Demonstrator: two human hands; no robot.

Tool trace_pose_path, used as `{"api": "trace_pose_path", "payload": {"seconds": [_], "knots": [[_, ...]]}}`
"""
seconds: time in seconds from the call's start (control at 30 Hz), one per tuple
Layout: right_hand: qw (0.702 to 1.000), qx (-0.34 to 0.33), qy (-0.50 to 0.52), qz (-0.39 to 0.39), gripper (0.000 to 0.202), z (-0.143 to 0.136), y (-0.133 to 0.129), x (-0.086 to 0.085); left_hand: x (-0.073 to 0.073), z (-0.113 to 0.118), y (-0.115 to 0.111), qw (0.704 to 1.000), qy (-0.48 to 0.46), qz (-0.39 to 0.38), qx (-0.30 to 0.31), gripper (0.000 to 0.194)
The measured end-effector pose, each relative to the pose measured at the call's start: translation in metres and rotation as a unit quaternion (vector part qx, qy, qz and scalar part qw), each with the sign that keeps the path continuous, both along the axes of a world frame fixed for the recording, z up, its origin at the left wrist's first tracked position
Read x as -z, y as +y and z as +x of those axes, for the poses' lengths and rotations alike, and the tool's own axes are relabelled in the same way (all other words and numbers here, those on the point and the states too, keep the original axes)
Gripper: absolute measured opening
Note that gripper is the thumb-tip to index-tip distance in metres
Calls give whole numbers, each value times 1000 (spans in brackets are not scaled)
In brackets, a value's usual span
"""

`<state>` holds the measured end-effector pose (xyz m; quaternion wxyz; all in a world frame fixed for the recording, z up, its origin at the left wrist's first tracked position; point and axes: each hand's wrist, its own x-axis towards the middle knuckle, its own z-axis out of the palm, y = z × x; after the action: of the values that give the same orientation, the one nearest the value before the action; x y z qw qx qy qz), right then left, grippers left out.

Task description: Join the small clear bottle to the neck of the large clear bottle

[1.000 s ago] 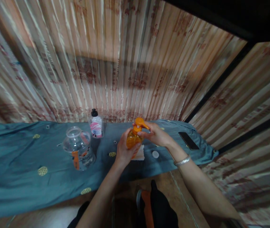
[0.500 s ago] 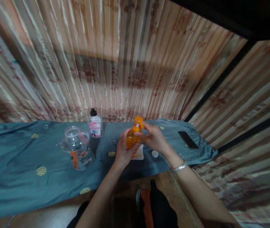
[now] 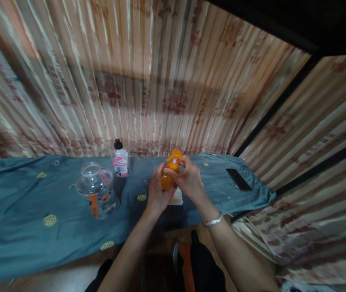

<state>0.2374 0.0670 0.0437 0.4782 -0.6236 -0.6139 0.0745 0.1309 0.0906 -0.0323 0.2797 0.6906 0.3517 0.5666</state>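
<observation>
An orange pump bottle (image 3: pixel 167 181) is held upright above the table's front part, its orange pump head (image 3: pixel 175 154) on top. My left hand (image 3: pixel 157 190) wraps round the bottle's body from the left. With thumb and fingers closed, my right hand (image 3: pixel 189 177) grips the collar just under the pump head. Below the hands lies a white paper or tissue (image 3: pixel 177 198), partly covered by them. To the left stands a clear plastic jug (image 3: pixel 95 194) with orange markings. Behind it is a clear bottle (image 3: pixel 120 162) with a black cap and pink label.
A blue-green cloth (image 3: pixel 69 239) with yellow patterns covers the long table. At its right end lies a black phone (image 3: pixel 239 179). Pleated patterned curtains (image 3: pixel 124 101) hang behind and to the right, with a dark frame bar (image 3: pixel 278 106) at the right.
The pump head has turned, its spout now pointing left. My right hand has shifted left and turned around the collar; the white round cap on the table is now hidden.
</observation>
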Motion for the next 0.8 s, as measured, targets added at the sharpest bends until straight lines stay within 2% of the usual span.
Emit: {"api": "trace_pose_path", "payload": {"seconds": [0.17, 0.23, 0.3, 0.37, 0.43, 0.53, 0.7, 0.8], "knots": [[1000, 2, -23, -5, 37, 2, -2, -2, 0, 2, 7, 1000, -1, 27, -8, 41], [997, -60, -35, -21, 43, 11, -2, -6, 0, 2, 8, 999, -1, 37, -8, 37], [985, -166, -44, -34, 46, 22, -1, -12, -1, 2, 8, 999, 0, 42, -8, 36], [961, -264, -63, -45, 38, 33, 1, -19, -2, 2, 7, 999, 1, 43, -11, 35], [947, -301, -98, -61, 29, 41, 4, -26, -3, 3, 6, 999, 3, 41, -15, 36], [950, -260, -154, -73, 24, 42, 7, -32, -5, 3, 5, 999, 4, 45, -19, 36], [969, -104, -215, -58, 23, 28, 3, -30, -3, 4, 7, 998, 8, 63, -15, 36], [974, -40, -223, -23, 30, 19, 1, -25, 1, 3, 8, 997, 9, 75, -15, 38]]}}
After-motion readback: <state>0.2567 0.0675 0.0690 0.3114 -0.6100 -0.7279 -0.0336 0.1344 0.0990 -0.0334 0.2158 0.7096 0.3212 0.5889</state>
